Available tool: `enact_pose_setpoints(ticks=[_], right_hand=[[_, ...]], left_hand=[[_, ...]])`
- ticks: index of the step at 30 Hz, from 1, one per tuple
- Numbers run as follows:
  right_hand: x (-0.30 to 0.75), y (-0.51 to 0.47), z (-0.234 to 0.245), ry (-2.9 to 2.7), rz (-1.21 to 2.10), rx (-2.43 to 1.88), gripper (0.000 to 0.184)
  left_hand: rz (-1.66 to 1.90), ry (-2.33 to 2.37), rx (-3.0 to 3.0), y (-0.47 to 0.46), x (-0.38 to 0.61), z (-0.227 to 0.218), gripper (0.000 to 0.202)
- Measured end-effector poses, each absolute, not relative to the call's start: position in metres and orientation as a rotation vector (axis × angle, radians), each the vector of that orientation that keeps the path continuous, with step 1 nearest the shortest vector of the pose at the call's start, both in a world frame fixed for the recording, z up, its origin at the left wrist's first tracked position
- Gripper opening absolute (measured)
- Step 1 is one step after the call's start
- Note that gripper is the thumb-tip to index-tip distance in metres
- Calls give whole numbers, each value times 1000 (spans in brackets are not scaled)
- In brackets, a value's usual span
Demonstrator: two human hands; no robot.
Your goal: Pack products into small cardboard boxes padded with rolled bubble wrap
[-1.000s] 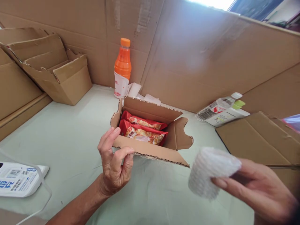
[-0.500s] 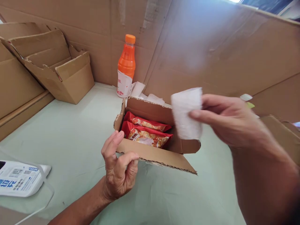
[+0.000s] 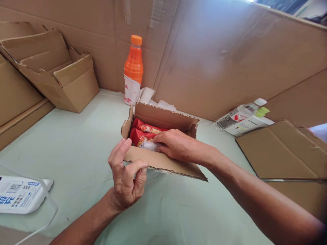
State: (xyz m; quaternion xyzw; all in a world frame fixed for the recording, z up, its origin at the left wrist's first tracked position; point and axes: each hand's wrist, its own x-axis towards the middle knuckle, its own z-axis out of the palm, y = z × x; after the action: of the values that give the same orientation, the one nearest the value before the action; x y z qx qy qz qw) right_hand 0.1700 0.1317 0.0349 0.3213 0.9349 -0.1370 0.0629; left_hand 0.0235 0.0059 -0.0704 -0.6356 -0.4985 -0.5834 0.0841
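Note:
A small cardboard box (image 3: 168, 114) stands with its top flaps up, and two red snack packets (image 3: 138, 136) lie inside it. My left hand (image 3: 127, 175) grips the near flap (image 3: 163, 163) between thumb and fingers. Down in the box is my right hand (image 3: 175, 144), its fingers closed on a piece of white bubble wrap (image 3: 150, 146) against the front packet. Part of the wrap and my right fingertips are hidden by the hand and the near flap.
Behind the box stands an orange drink bottle (image 3: 134, 69) beside white wrap pieces (image 3: 146, 95). Open cartons (image 3: 74, 81) sit at the left. A clear bottle (image 3: 235, 115), a white tube (image 3: 249, 125) and flat cardboard (image 3: 278, 149) lie right. A white device (image 3: 22, 195) with a cable rests front left.
My right hand has carried the white bubble wrap down and left, from above the box's right side into the box. My left hand keeps hold of the flap.

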Motion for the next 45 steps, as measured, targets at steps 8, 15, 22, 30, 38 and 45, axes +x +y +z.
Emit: enact_pose_setpoints(ticks=[8, 15, 22, 30, 38, 45], right_hand=[[257, 60, 46, 3527, -310, 2219, 15], [277, 52, -67, 2766, -1282, 2463, 51], [267, 57, -99, 2694, -1507, 2598, 44], [305, 14, -100, 2646, -1262, 2706, 46], [168, 65, -102, 2927, -1479, 1986, 37], [73, 117, -98, 3024, -1576, 1522, 43]], left_hand=[[-2221, -1658, -1645, 22, 15, -82, 76], [-2611, -2184, -1724, 40, 3, -84, 58], [-2584, -2129, -1844, 23, 37, -82, 62], [-2659, -2119, -1931, -17, 49, -79, 67], [-2660, -2279, -1096, -52, -42, -100, 62], [-2579, -2193, -891, -71, -73, -105, 73]])
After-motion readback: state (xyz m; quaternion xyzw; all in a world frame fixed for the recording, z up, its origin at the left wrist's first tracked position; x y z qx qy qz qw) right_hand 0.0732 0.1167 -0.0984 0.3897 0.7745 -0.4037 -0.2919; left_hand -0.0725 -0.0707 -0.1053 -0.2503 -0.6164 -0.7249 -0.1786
